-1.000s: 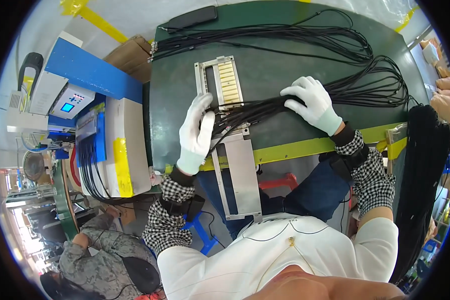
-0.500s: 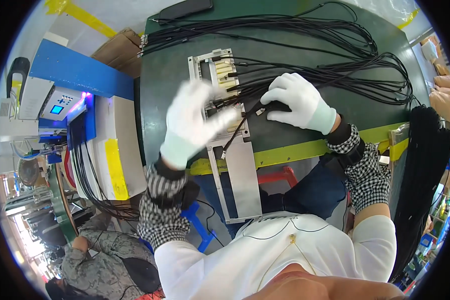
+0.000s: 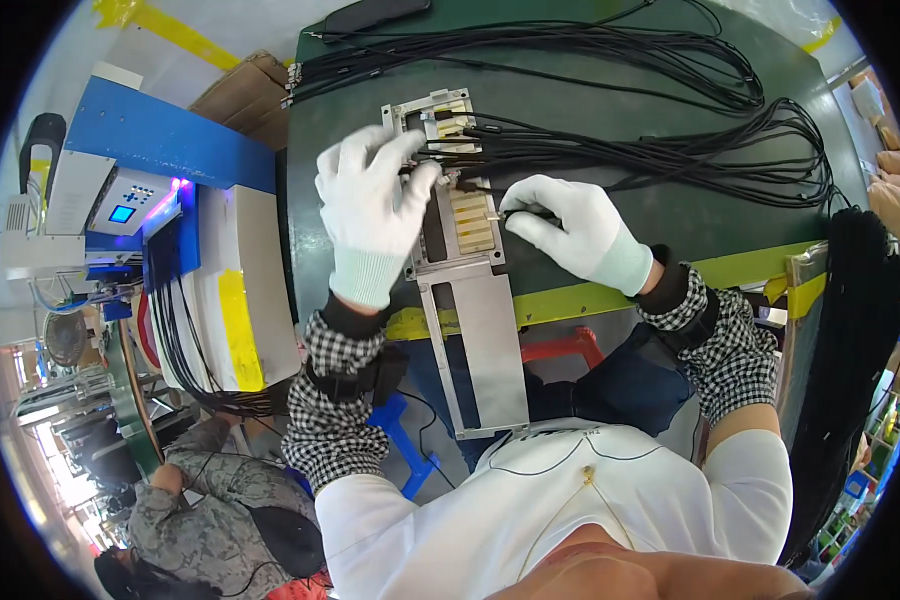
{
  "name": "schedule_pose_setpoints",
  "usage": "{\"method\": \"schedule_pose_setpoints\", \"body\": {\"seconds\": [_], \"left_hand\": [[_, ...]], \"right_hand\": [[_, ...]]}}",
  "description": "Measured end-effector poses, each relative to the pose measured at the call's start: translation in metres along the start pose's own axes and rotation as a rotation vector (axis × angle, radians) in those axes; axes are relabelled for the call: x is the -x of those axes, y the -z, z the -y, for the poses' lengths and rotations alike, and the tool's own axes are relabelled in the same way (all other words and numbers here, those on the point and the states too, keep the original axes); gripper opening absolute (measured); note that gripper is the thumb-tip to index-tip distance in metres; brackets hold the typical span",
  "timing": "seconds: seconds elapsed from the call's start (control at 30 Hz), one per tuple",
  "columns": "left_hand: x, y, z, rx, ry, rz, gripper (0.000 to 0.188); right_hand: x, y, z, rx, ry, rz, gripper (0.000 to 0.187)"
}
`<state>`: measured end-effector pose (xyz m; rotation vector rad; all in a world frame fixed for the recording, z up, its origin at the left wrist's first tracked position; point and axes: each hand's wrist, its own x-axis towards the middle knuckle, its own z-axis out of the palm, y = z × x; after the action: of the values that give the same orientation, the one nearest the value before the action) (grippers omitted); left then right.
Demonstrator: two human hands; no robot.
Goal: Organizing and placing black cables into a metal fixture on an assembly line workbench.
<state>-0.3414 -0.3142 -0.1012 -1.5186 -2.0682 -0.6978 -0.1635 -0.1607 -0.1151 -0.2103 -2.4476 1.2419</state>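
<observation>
My left hand, in a white glove, hovers at the left side of a metal fixture. Its thumb and fingers are apart, with nothing visible between them. In the fixture are pale yellow slots; several black cables have their connector ends in the upper slots and trail off to the right. My gloved right hand is just right of the lower slots. Its thumb and forefinger pinch a black cable whose small metal connector points left toward the slots. Most of that cable is hidden by the hand.
Another bundle of black cables lies along the table's far side. A silver plate extends over the yellow front edge. On the left stands a blue and white machine; a person sits behind it. Black cables hang at right.
My left hand has moved up and left, off the middle of the fixture. My right hand has come down and left, bringing a cable connector to the lower slots. A loose cable end there is gone.
</observation>
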Motion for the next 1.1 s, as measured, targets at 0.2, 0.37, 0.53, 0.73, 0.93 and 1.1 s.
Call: {"method": "schedule_pose_setpoints", "body": {"seconds": [0.2,0.37,0.53,0.73,0.93,1.1], "left_hand": [[0.023,0.013,-0.043,0.463,-0.076,0.227,0.024],[0.029,0.011,-0.055,0.392,-0.095,0.263,0.023],[0.022,0.011,-0.072,0.33,-0.161,0.33,0.018],[0.009,0.009,-0.084,0.239,-0.27,0.451,0.012],[-0.007,0.004,-0.114,0.813,0.431,0.474,0.022],[-0.02,-0.005,-0.138,0.868,0.484,0.498,0.024]], "right_hand": [[0.008,0.008,0.004,-0.216,-0.205,0.128,0.02],[0.019,0.006,-0.004,-0.163,0.037,0.162,0.019],[0.016,0.029,-0.012,-0.005,0.087,0.28,0.021],[0.023,0.038,-0.034,-0.025,0.308,0.157,0.021],[0.023,0.065,-0.039,0.132,0.507,-0.119,0.015],[0.036,0.083,-0.048,0.218,0.578,-0.116,0.023]]}}
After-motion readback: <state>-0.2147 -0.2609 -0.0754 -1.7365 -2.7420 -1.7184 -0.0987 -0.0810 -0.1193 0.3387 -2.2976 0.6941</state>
